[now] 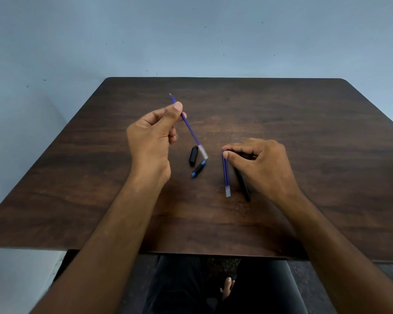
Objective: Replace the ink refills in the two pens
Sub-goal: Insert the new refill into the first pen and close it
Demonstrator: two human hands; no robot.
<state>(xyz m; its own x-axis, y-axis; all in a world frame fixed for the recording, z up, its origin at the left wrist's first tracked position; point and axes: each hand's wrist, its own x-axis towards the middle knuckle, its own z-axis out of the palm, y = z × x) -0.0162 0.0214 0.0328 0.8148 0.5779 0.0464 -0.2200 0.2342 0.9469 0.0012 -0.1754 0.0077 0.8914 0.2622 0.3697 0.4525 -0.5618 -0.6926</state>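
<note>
My left hand (pixel 154 137) pinches a blue ink refill (pixel 191 130) between thumb and forefinger, held slanted above the table with its tip pointing away. My right hand (pixel 259 164) rests on the table with its fingertips on the top ends of two blue refills (pixel 226 177) lying side by side. A black pen barrel (pixel 244 186) lies just right of them, partly under that hand. Between my hands lie a black cap (pixel 193 155) and a short black piece with blue ends (pixel 198 169).
All of this sits on a dark wooden table (pixel 304 123) against a pale blue wall. The table's front edge runs close to my lap, and a foot shows on the floor below.
</note>
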